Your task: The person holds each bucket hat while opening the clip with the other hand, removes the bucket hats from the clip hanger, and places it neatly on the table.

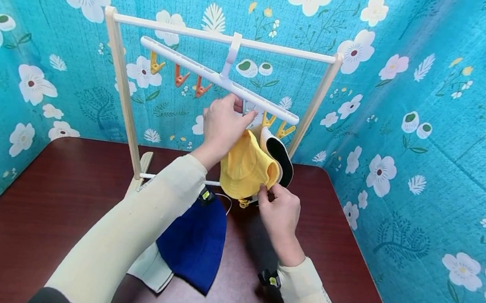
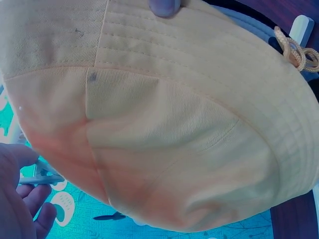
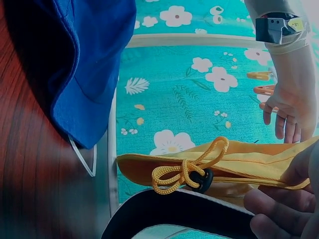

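Note:
A yellow bucket hat (image 1: 241, 166) with a drawstring (image 3: 172, 174) hangs sideways below the white clip hanger (image 1: 198, 68). My right hand (image 1: 280, 211) pinches the edge of its brim between thumb and fingers. Under the hanger bar, my left hand (image 1: 223, 126) pinches a pale clip (image 2: 44, 177) near the hat's crown. Whether that clip touches the hat is hidden in the head view. Just to the right of the yellow hat hangs a white and black hat-like piece (image 1: 282, 157), below two yellow clips (image 1: 285, 130).
A wooden rack (image 1: 123, 86) carries the tilted hanger. More clips, orange (image 1: 181, 77) and yellow (image 1: 156, 64), dangle at its left. A navy blue hat (image 1: 197, 242) lies on the dark red table (image 1: 49, 208), over a pale folded cloth (image 1: 151, 267). Floral curtains (image 1: 408, 141) surround the table.

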`<state>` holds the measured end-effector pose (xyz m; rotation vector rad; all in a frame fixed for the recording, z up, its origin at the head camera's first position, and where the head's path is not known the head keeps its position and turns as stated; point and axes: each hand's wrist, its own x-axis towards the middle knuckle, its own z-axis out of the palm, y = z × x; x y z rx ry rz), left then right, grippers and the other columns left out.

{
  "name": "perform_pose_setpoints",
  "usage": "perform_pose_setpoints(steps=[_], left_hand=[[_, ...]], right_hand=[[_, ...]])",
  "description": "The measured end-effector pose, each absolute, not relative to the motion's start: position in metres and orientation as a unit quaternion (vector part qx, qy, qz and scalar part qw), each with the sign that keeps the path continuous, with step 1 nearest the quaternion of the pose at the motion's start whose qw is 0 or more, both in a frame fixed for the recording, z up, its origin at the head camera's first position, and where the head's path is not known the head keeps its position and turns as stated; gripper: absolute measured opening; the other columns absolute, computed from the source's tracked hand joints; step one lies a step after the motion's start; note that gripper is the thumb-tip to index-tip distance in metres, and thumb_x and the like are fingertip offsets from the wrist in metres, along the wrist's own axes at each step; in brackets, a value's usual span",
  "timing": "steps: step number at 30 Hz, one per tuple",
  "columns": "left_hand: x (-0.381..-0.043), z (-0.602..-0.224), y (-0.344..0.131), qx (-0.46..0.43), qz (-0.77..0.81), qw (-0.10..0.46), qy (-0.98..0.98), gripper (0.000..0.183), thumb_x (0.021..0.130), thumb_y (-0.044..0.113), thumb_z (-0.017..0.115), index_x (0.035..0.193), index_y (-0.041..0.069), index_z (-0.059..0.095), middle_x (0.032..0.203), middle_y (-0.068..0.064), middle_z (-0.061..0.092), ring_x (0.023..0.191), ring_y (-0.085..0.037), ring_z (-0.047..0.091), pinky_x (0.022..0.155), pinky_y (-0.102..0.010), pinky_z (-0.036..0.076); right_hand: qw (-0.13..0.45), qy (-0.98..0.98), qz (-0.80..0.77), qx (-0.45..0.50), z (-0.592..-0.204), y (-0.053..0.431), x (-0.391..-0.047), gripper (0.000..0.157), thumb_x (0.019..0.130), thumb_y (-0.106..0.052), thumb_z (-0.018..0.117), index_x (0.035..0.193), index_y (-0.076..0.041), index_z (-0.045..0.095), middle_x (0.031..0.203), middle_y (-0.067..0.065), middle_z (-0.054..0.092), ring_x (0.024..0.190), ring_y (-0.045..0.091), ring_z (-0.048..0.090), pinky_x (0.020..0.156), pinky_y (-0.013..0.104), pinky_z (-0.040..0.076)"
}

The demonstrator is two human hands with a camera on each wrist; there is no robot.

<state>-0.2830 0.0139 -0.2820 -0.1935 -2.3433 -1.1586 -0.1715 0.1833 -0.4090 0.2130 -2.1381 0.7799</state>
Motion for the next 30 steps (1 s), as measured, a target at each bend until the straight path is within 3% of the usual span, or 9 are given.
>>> perform_pose_setpoints(steps=[14, 18, 24, 30], left_hand=[[-0.282, -0.284, 0.001, -0.084, -0.446, 0.232, -0.86, 0.041, 0.088, 0.054, 0.076, 0.1, 0.016, 0.069, 0.099, 0.006, 0.074, 0.096, -0.015, 0.064, 0.094, -0.043, 0.041], [-0.279, -0.285, -0.006, -0.083, -0.437, 0.218, -0.869, 0.044, 0.088, 0.058, 0.074, 0.107, 0.019, 0.07, 0.105, 0.006, 0.074, 0.098, -0.013, 0.065, 0.095, -0.043, 0.043], [-0.273, -0.286, -0.017, -0.086, -0.432, 0.207, -0.873, 0.05, 0.089, 0.059, 0.073, 0.117, 0.017, 0.069, 0.11, 0.002, 0.075, 0.096, -0.014, 0.066, 0.087, -0.039, 0.051], [-0.267, -0.288, -0.029, -0.098, -0.424, 0.19, -0.88, 0.05, 0.09, 0.057, 0.073, 0.121, 0.019, 0.068, 0.116, 0.003, 0.072, 0.104, -0.017, 0.064, 0.091, -0.04, 0.051]], right_hand=[[0.417, -0.849, 0.311, 0.09, -0.41, 0.183, -0.173, 0.024, 0.085, -0.012, 0.077, 0.065, -0.012, 0.065, 0.056, 0.001, 0.06, 0.049, 0.01, 0.052, 0.046, 0.031, 0.043], [0.422, -0.847, 0.311, 0.094, -0.41, 0.183, -0.174, 0.02, 0.085, -0.012, 0.078, 0.068, -0.011, 0.068, 0.057, 0.001, 0.062, 0.05, 0.012, 0.055, 0.047, 0.032, 0.045], [0.423, -0.846, 0.311, 0.094, -0.41, 0.184, -0.174, 0.018, 0.086, -0.012, 0.078, 0.07, -0.01, 0.07, 0.059, 0.002, 0.064, 0.051, 0.012, 0.057, 0.047, 0.033, 0.046], [0.428, -0.843, 0.312, 0.092, -0.41, 0.185, -0.174, 0.019, 0.085, -0.011, 0.078, 0.068, -0.01, 0.068, 0.059, 0.002, 0.064, 0.05, 0.016, 0.058, 0.048, 0.034, 0.046]])
